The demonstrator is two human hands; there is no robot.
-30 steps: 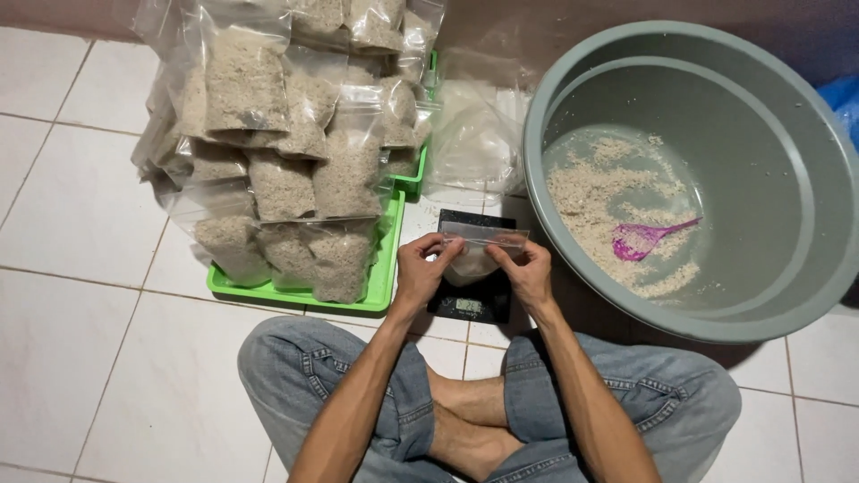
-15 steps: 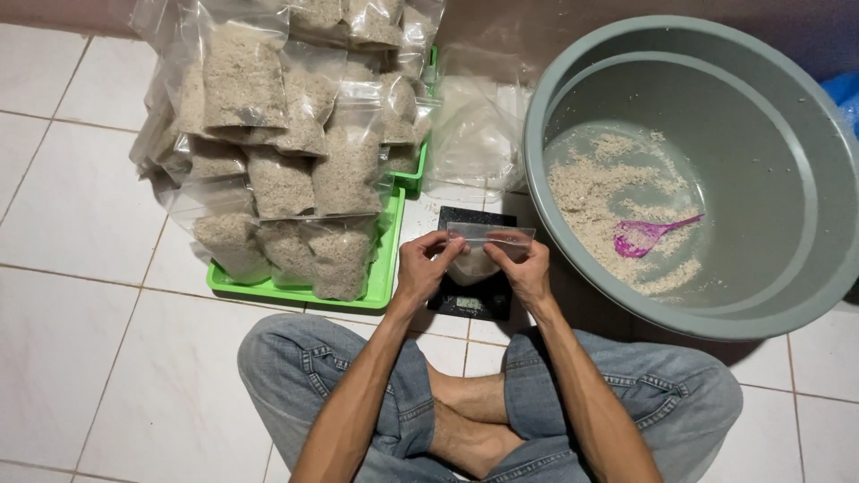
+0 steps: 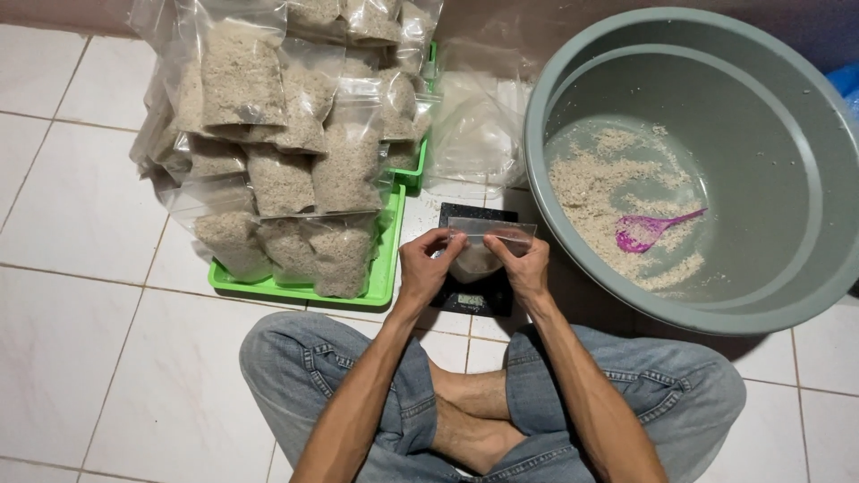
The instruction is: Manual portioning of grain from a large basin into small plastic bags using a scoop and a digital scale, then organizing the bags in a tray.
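My left hand and my right hand both pinch the top edge of a small clear plastic bag partly filled with pale grain. The bag stands on a black digital scale on the tiled floor, just in front of my crossed legs. My fingers press along the bag's mouth from both sides. To the right sits a big grey basin with a layer of the same pale grain and a pink scoop lying in it.
A green tray at the left holds a tall pile of several filled clear bags. A heap of empty clear bags lies behind the scale. White floor tiles surround everything. A blue object shows at the right edge.
Both hands stay on the bag's top edge over the scale; only the fingers have shifted a little along it.
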